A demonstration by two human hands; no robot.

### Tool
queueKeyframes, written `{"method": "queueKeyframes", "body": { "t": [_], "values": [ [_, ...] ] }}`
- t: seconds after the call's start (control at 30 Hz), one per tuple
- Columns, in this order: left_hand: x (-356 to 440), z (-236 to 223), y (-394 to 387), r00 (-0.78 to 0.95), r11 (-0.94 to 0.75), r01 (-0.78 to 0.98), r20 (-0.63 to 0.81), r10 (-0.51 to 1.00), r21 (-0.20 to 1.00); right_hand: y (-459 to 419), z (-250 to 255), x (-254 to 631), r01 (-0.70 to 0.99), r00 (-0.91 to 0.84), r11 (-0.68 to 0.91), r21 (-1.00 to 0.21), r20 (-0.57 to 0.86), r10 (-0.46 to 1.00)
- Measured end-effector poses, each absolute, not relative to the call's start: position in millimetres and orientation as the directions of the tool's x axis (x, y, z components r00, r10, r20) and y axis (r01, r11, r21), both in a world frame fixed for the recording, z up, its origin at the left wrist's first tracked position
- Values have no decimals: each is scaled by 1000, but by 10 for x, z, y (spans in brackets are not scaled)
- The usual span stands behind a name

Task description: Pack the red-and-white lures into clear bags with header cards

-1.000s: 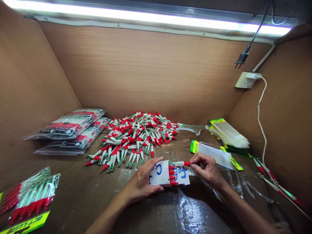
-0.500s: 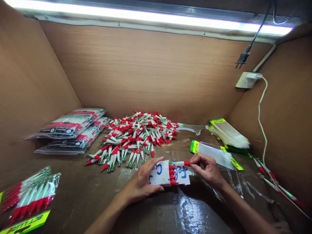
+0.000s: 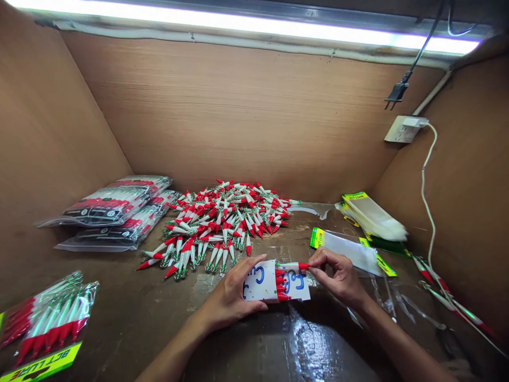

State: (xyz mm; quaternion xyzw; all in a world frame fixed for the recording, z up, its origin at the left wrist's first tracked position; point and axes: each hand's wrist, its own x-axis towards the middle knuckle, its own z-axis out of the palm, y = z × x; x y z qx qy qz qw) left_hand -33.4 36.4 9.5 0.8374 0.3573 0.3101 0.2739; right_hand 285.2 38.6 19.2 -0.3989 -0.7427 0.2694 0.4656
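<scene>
My left hand [image 3: 233, 289] grips a white card sleeve [image 3: 259, 283] with blue lettering, thumb below and fingers above. Several red lure tips [image 3: 283, 289] poke out of the sleeve's right end, lying over its longer back flap. Between the thumb and forefinger of my right hand [image 3: 336, 273] is the red tip of a red-and-white squid lure [image 3: 292, 266]. That lure lies along the top of the flap, its hook end at the sleeve's opening. Whether the hooks are inside the sleeve I cannot tell.
Behind my hands spreads a heap of lures [image 3: 226, 217]. Filled plastic bags [image 3: 115, 204] are stacked at left, with packed lures [image 3: 51, 323] nearer. Header-card bags [image 3: 345, 252] lie at right, beside loose lures [image 3: 449, 300] and a white cable [image 3: 425, 196].
Almost nothing differs. The lure in my right hand has shifted very slightly left toward the sleeve, and my left hand keeps its hold.
</scene>
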Motion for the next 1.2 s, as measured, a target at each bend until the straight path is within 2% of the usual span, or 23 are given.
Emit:
{"method": "queueKeyframes", "body": {
  "t": [0.8,1.0,1.2],
  "values": [
    [-295,163,329,520,-590,449,341,783,671,327,307,2849,331,-237,611,-719,563,791],
    [-304,150,339,510,-580,462,335,793,671,352,305,2893,316,-174,550,-773,522,835],
    [-310,137,352,506,-570,462,325,799,680,414,260,2927,246,-34,410,-878,415,909]
  ]
}}
